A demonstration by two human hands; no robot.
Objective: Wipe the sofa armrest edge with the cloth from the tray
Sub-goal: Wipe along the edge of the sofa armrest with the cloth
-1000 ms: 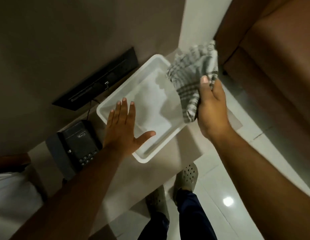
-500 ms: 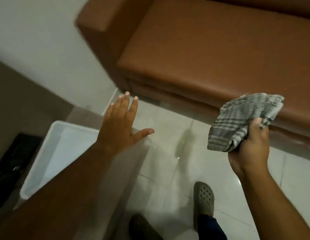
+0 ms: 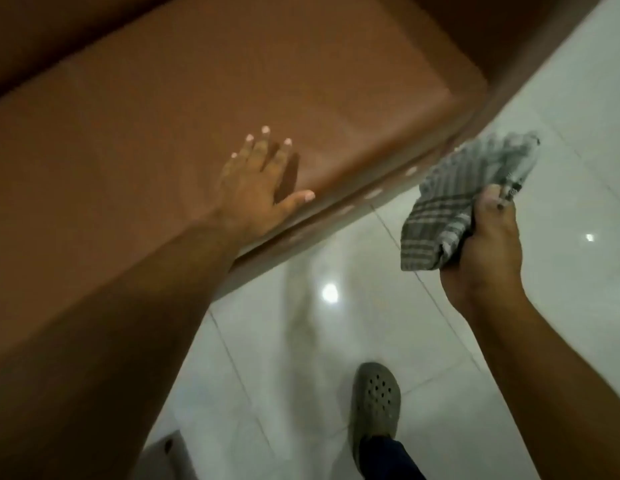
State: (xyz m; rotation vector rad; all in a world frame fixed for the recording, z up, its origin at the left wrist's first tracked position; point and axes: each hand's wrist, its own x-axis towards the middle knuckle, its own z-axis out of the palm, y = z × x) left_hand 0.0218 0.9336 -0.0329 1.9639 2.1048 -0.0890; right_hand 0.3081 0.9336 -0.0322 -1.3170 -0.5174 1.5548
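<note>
The brown leather sofa [image 3: 163, 109] fills the upper left of the head view, its seat cushion running to a rounded front corner near the top right. My left hand [image 3: 256, 188] is spread flat over the cushion close to its front edge, fingers apart, holding nothing. My right hand [image 3: 481, 244] is held over the floor to the right of the sofa's front edge, closed around a bunched grey checked cloth [image 3: 454, 206]. The cloth hangs just off the sofa's edge, and I cannot tell whether it touches it. The tray is out of view.
Glossy white floor tiles [image 3: 336, 341] spread below and right of the sofa, with light glare spots. My foot in a grey perforated clog [image 3: 376, 400] stands on the tiles at the bottom. A darker sofa part [image 3: 502, 32], perhaps an armrest, sits at the top right.
The view swung from the tray and side table to the sofa. My left hand left the tray and now rests over the cushion. My right hand carried the cloth along, near the sofa's front edge.
</note>
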